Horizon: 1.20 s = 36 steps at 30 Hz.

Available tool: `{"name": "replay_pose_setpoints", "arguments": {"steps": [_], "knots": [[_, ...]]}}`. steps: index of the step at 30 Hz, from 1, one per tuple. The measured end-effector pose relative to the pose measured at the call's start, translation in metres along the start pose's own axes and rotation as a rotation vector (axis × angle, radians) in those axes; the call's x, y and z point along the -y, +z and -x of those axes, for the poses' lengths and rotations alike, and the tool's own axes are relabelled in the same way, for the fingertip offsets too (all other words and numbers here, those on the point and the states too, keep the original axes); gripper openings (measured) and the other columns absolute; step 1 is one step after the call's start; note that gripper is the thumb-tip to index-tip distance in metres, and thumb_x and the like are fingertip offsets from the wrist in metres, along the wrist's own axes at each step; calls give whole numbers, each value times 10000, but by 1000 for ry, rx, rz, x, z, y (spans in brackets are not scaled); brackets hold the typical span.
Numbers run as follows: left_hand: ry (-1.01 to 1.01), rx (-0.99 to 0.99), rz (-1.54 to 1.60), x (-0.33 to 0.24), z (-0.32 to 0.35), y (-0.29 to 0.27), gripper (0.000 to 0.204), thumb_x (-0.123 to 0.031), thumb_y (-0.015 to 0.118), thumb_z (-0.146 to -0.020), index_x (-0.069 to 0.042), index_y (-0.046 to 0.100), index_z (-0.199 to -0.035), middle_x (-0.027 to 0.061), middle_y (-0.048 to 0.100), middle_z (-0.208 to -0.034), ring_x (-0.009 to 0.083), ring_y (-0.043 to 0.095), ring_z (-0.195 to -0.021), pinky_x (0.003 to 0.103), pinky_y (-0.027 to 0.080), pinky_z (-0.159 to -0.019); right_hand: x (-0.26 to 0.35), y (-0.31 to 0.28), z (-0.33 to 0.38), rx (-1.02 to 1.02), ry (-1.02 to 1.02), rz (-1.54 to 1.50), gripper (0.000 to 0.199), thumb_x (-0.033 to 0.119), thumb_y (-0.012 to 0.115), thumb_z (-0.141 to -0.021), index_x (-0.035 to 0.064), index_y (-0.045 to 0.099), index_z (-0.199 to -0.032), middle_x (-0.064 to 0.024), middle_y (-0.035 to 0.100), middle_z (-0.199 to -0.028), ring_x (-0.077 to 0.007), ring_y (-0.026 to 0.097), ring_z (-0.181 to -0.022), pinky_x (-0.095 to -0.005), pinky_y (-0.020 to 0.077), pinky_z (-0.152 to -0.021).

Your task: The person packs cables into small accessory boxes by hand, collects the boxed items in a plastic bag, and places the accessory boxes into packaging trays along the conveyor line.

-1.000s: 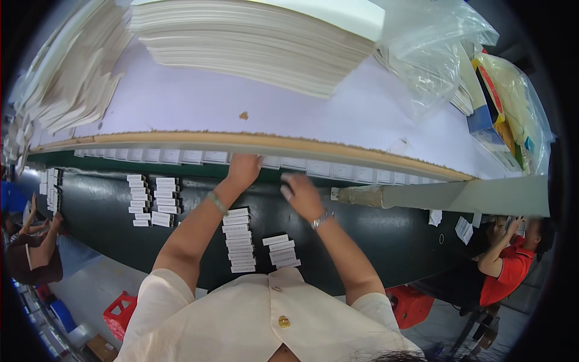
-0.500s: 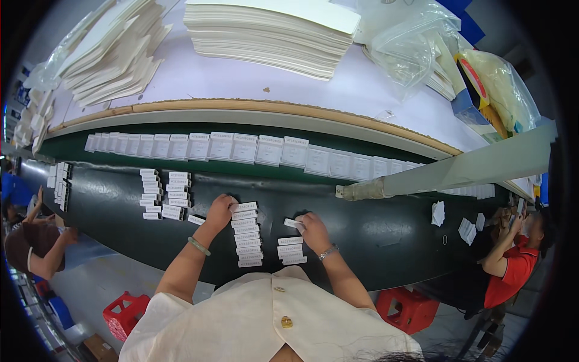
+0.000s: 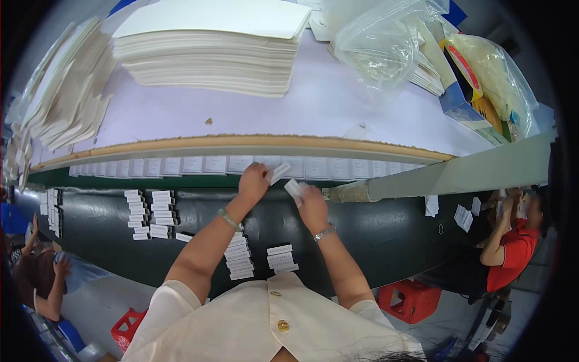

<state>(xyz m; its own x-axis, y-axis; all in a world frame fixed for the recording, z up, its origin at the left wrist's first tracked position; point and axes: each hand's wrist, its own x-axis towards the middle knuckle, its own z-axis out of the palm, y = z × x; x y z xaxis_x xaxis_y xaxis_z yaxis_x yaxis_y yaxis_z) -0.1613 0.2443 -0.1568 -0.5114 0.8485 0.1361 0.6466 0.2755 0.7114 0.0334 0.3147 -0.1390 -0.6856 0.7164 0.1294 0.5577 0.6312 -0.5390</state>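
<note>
At the front edge of the raised shelf, my left hand (image 3: 256,179) pinches a small white box (image 3: 280,173) with print along it. My right hand (image 3: 313,204), just to its right and slightly lower, grips another white box (image 3: 294,189), held at a slant. The two boxes are close but apart. Below my left forearm runs a column of small white boxes (image 3: 240,260), partly covered by that arm. A shorter stack of white boxes (image 3: 280,258) lies between my forearms on the dark table (image 3: 374,247).
Under the shelf edge stretches a row of white boxes (image 3: 175,165). More white boxes (image 3: 161,214) stand in columns at left. The shelf carries a thick stack of white sheets (image 3: 205,63) and plastic bags (image 3: 386,42). A slanting beam (image 3: 446,177) juts out at right. Co-workers sit at both sides.
Both my hands have moved up and toward each other, away from the stacks, each with a white box. My view has shifted, so the shelf edge covers more of the back row.
</note>
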Motion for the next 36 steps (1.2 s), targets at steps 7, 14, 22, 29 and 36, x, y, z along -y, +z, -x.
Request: {"name": "replay_pose_setpoints", "arguments": {"steps": [7, 14, 22, 29, 36], "knots": [[39, -99, -293, 8, -17, 68, 150, -196, 660, -781, -47, 667, -790, 156, 653, -767, 348, 628, -729, 448, 496, -664, -37, 20, -58, -38, 138, 241, 281, 204, 629, -804, 19, 617, -1015, -190, 624, -1002, -361, 598, -924, -444, 505, -778], [172, 195, -403, 39, -34, 62, 210, -170, 606, -856, -30, 663, -1002, 205, 650, -993, 383, 587, -921, 505, 442, -838, -89, 75, -64, -150, 88, -2, 288, 255, 531, -868, 56, 599, -1064, -167, 627, -1053, -318, 586, -1010, -405, 446, -901], [170, 144, -379, 72, -34, 23, 210, -180, 611, -853, -35, 653, -999, 198, 641, -1002, 373, 587, -920, 490, 452, -821, -97, 86, -63, -133, -22, 40, 336, 288, 546, -873, 62, 577, -1120, -160, 592, -1138, -304, 554, -1058, -400, 435, -919], [168, 113, -358, 85, -27, 4, 211, -191, 616, -850, -41, 643, -996, 192, 632, -1010, 364, 587, -920, 475, 462, -803, -98, 64, -49, -53, -37, 156, 383, 320, 506, -900, 72, 554, -1188, -162, 558, -1212, -315, 522, -1118, -421, 414, -956], [184, 47, -343, 63, -20, -4, 213, -201, 622, -846, -47, 633, -992, 186, 624, -1018, 355, 587, -919, 459, 472, -786, -67, 50, -59, -4, -77, 278, 430, 352, 467, -927, 82, 531, -1255, -164, 525, -1286, -326, 489, -1179, -442, 393, -993]]}}
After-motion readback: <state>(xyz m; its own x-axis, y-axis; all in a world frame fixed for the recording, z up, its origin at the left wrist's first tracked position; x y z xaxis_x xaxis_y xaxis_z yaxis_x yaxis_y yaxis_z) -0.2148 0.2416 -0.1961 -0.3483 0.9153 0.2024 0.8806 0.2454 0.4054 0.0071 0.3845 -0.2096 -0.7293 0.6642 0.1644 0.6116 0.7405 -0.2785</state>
